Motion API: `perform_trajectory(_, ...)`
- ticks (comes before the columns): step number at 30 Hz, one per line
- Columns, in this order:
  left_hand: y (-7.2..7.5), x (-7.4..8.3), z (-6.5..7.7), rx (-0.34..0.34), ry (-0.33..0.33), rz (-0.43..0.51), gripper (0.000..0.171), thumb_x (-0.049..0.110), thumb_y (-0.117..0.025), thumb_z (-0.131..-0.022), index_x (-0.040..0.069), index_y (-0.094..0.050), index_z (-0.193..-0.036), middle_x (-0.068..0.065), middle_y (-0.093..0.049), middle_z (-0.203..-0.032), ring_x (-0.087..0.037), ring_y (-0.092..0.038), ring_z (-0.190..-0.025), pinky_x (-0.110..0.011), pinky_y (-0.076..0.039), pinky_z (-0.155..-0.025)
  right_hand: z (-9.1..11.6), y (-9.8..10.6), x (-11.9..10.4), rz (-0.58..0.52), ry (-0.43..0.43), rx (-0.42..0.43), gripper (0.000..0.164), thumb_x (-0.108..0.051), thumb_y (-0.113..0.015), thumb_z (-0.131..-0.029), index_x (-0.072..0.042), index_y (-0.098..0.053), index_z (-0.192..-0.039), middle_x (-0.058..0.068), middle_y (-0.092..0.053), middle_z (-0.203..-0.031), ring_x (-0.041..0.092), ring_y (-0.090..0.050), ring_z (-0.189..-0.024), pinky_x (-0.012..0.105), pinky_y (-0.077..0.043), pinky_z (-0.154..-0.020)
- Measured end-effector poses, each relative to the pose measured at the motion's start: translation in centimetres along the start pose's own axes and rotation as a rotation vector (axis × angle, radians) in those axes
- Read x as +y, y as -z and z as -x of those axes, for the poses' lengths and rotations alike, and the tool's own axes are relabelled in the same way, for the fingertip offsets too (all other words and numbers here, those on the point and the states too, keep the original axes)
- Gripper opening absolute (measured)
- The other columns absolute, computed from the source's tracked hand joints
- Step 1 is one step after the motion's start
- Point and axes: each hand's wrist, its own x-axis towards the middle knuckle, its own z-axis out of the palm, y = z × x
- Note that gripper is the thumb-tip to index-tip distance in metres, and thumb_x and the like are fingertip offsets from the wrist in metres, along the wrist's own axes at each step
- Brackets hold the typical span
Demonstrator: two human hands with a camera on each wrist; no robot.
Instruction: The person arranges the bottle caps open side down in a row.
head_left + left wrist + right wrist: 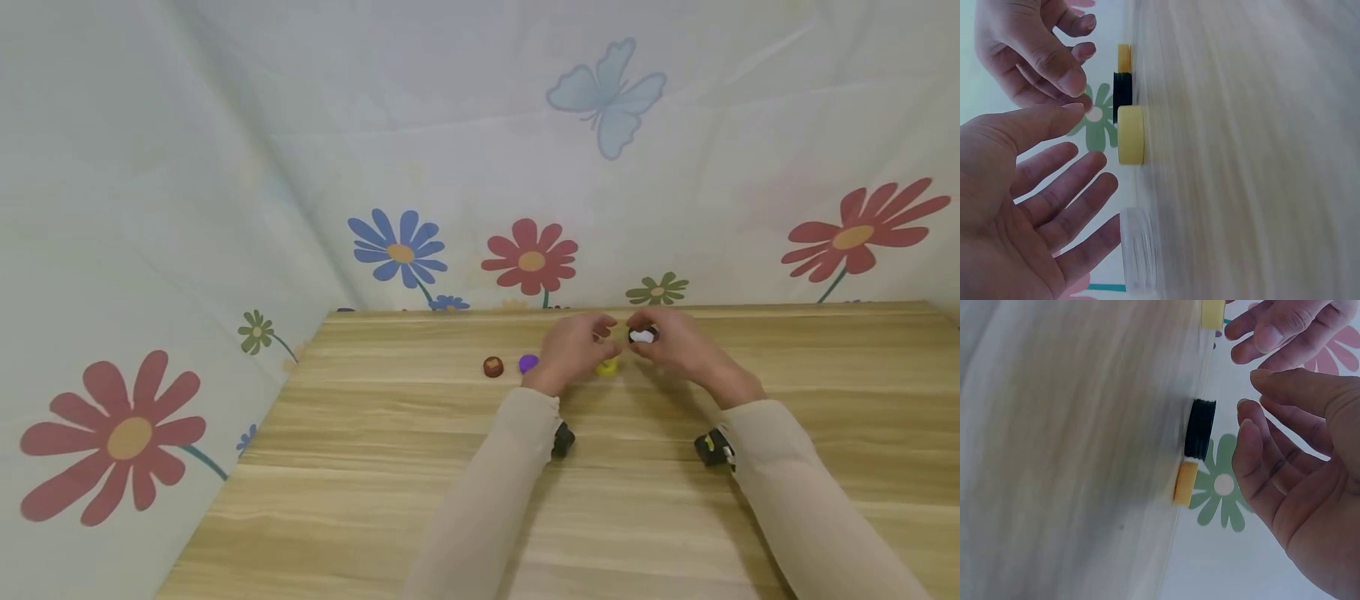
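Observation:
My left hand (pixel 573 350) is held over the table with its fingers loosely bent and nothing between them. A yellow cap (pixel 1131 135) lies close to its fingertips; a clear, ridged round piece (pixel 1138 250) lies near its little finger. Facing it, my right hand (pixel 678 342) has relaxed fingers and also holds nothing. Nearest to it is a black ridged cap (pixel 1200 429), with a white top (pixel 642 336) in the head view. An orange piece (pixel 1185 484) sits beside the black cap. The fingertips of both hands come close to each other.
Left of my left hand lie a purple round piece (pixel 528 363) and a brown piece (pixel 492 367) with a tan top. The wood-grain table (pixel 375 467) ends at a white cloth (pixel 450 150) printed with flowers. Small black devices (pixel 712 448) sit at both wrists.

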Motion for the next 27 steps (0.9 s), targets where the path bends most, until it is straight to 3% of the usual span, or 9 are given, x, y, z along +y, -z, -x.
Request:
perform_trajectory(6,-0.6,0.6,-0.6,-0.006,-0.030,0.043,0.042,0.026,-0.078,-0.099,0.013,-0.070,-0.139,-0.002,-0.075,-0.126,-0.015,-0.070,-0.114,-0.027,-0.052,-0.093,0.7,0.8,0.7,-0.032,-0.078,0.002,0.031,0.000,-0.073,-0.097,0.014,-0.065,-0.123,0.035,-0.065,-0.124,0.048,-0.067,-0.107,0.059,-0.054,-0.087)
perform_trajectory(13,-1.0,1.3,-1.2,-0.020,-0.032,0.073,0.046,0.023,-0.081,-0.096,0.011,-0.069,-0.139,-0.004,-0.075,-0.127,-0.016,-0.069,-0.115,-0.027,-0.053,-0.094,1.0,1.5,1.3,-0.007,-0.127,0.005,0.042,-0.003,-0.076,-0.096,0.015,-0.061,-0.130,0.038,-0.063,-0.128,0.055,-0.060,-0.120,0.064,-0.049,-0.098)
perform_trajectory(22,-1.6,1.8,-1.8,-0.056,0.003,-0.029,0.037,0.026,-0.078,-0.099,0.012,-0.073,-0.133,-0.001,-0.077,-0.122,-0.013,-0.069,-0.111,-0.025,-0.051,-0.091,0.9,1.4,2.2,-0.019,-0.138,-0.040,0.044,-0.003,-0.076,-0.094,0.015,-0.060,-0.130,0.039,-0.062,-0.129,0.054,-0.060,-0.117,0.064,-0.049,-0.097)
perform_trajectory(27,-1.7,2.0,-1.9,-0.080,-0.010,-0.051,0.035,0.025,-0.077,-0.100,0.012,-0.074,-0.132,-0.001,-0.077,-0.122,-0.014,-0.070,-0.112,-0.025,-0.051,-0.090,0.8,1.3,2.6,-0.003,-0.135,-0.049,0.043,-0.004,-0.077,-0.093,0.015,-0.061,-0.128,0.038,-0.064,-0.127,0.051,-0.062,-0.114,0.064,-0.048,-0.097)
